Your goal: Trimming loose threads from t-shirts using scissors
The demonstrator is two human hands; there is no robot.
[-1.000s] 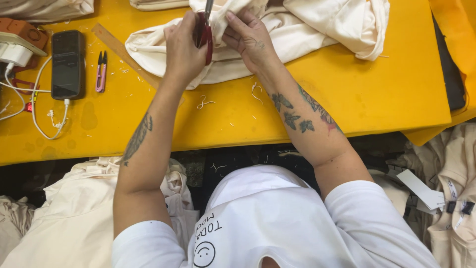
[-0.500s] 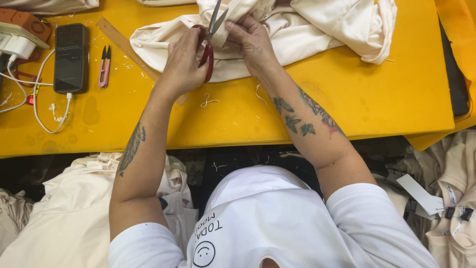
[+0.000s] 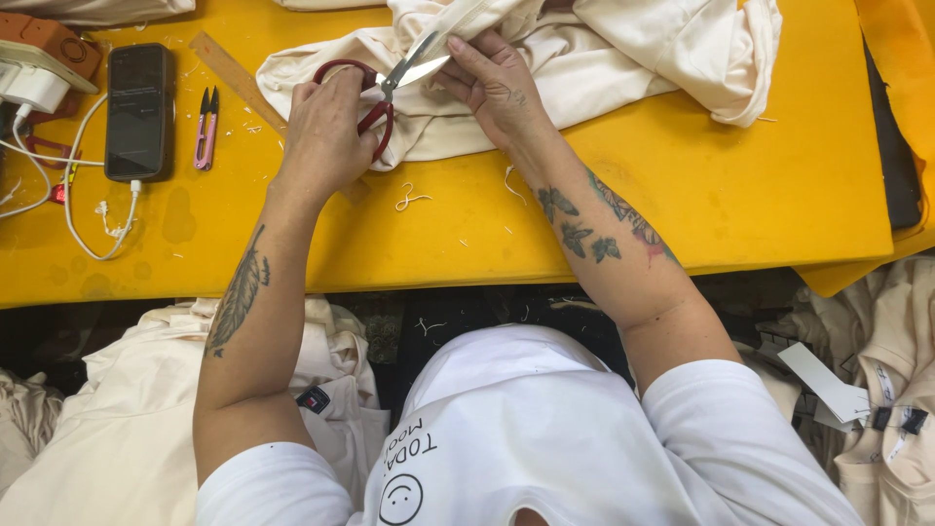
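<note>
The left hand [image 3: 326, 131] is closed around the red, rounded loop handles of a pair of scissors [image 3: 390, 83], fingers curled through and over the loops, with the pale metal blades parted a little and pointing up and to the right into the cloth. The right hand [image 3: 492, 83] meets the blade tips there, its fingers pressed together and pinching a fold of cream garment [image 3: 584, 58], a soft, matte knit that lies crumpled in thick rolls and loose flaps across the far middle of the yellow surface [image 3: 740, 205]. That surface is smooth and flat with a straight near edge, and it is dotted with short white thread clippings; one curled snippet [image 3: 411, 199] lies just near the left wrist. A thin, flat wooden ruler [image 3: 229, 70] runs diagonally from the upper left and slips under the garment's edge. Further left lie small pink thread snips [image 3: 205, 129] with dark pointed tips, then a black, glossy rectangular phone [image 3: 137, 110] with a white cable [image 3: 83, 209] looping out of its lower end. At the far left corner sit a white charger block [image 3: 29, 83] and an orange-brown box [image 3: 54, 44]. Below the surface's edge, more cream fabric [image 3: 107, 429] is heaped at the person's left, and tagged cream pieces [image 3: 886, 390] lie at the right.
</note>
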